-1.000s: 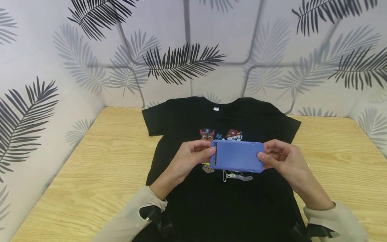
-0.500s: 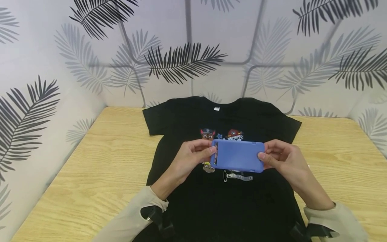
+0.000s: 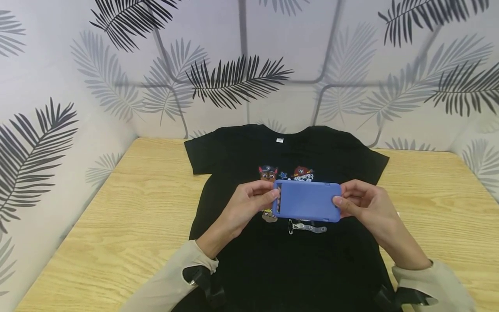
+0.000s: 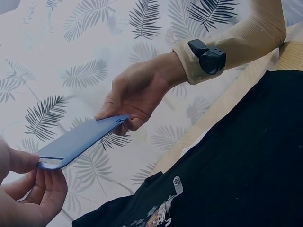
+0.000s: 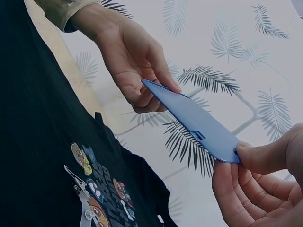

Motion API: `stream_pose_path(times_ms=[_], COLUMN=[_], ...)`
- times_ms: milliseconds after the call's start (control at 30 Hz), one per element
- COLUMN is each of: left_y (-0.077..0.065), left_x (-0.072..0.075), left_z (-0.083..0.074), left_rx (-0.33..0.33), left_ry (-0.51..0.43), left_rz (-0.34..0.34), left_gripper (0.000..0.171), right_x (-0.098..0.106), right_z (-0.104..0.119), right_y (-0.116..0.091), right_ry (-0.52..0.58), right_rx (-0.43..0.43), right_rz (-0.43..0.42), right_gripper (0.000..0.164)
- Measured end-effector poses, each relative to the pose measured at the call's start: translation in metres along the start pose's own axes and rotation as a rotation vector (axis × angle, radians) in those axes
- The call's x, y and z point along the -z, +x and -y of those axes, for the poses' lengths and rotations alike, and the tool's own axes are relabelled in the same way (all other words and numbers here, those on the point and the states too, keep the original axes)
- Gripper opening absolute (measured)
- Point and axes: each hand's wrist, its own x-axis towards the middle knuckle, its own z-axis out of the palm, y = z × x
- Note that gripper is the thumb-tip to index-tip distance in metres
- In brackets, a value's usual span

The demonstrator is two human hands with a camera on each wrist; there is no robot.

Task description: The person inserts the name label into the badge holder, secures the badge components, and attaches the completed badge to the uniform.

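A flat blue badge holder [image 3: 308, 201] is held level, with its long side across, above a black T-shirt [image 3: 288, 268]. My left hand [image 3: 241, 206] pinches its left end, thumb in front beside the narrow slot. At the opposite end my right hand [image 3: 370, 210] pinches the edge between thumb and curled fingers. In the left wrist view the holder [image 4: 83, 142] slants between both hands; the right wrist view shows its thin side [image 5: 194, 125]. A clear strap with a metal clip [image 3: 308, 227] lies on the shirt's front, just below the holder.
The T-shirt lies spread on a light wooden table [image 3: 128, 208], its collar toward the back wall. Cartoon dogs [image 3: 268, 173] are printed on its chest. A leaf-patterned wall covering [image 3: 241, 82] rises behind the table. Part of a small white thing shows beside the right wrist.
Both hands keep the same hold on the badge holder throughout. The whole view shifts very slightly; nothing else visibly moves.
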Motion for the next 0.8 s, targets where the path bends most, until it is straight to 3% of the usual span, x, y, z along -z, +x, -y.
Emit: stream_pose_path(times_ms=[300, 633, 800], left_y=[0.0013, -0.0041, -0.0021], left_x=[-0.0001, -0.0010, -0.0020], left_z=[-0.0020, -0.0014, -0.0018], left_rx=[-0.009, 0.007, -0.007], left_ry=[0.011, 0.041, 0.030], left_rz=[-0.022, -0.048, -0.041], left_gripper=[0.026, 0.026, 0.026], right_x=[0.0012, 0.0030, 0.0049], right_z=[0.0046, 0.0032, 0.0028], right_y=[0.0015, 0.0004, 0.0002], right_ry=[0.001, -0.025, -0.009], right_rx=[-0.004, -0.045, -0.038], right_rz=[0.004, 0.015, 0.007], right_gripper=[0.013, 0.023, 0.020])
